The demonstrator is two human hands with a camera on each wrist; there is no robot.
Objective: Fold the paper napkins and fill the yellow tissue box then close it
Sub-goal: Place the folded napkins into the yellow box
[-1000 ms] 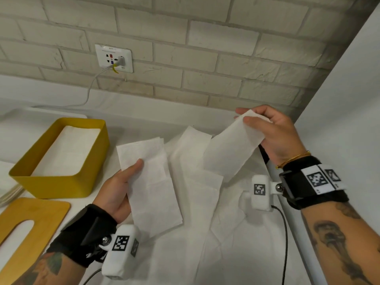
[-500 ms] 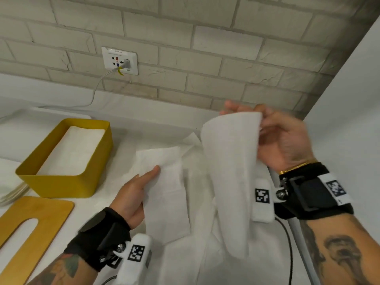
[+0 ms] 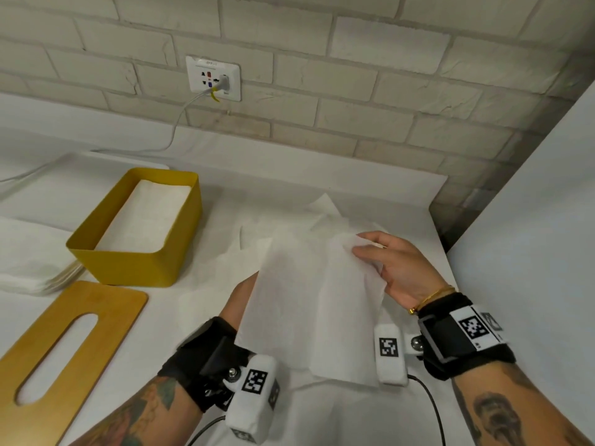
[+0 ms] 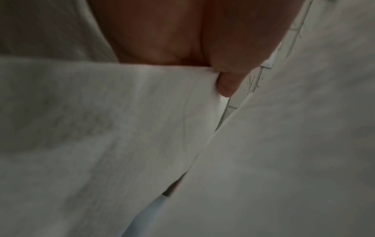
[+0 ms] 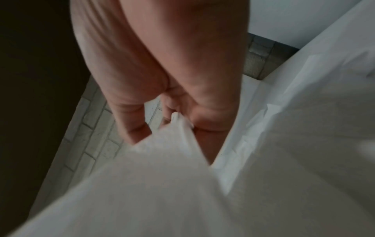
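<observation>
Two folded paper napkins are up off the table in front of me, side by side. My left hand [image 3: 241, 297] holds one folded napkin [image 3: 283, 304] from underneath, thumb [image 4: 227, 85] pinching its edge. My right hand [image 3: 399, 268] pinches the top corner of the second napkin [image 3: 347, 317] between thumb and fingertips [image 5: 134, 131], and it hangs down. The yellow tissue box [image 3: 128, 268] stands open at my left with folded napkins inside; its wooden slotted lid [image 3: 106, 304] lies flat just in front of it, beside a stack of unfolded napkins [image 3: 29, 268].
</observation>
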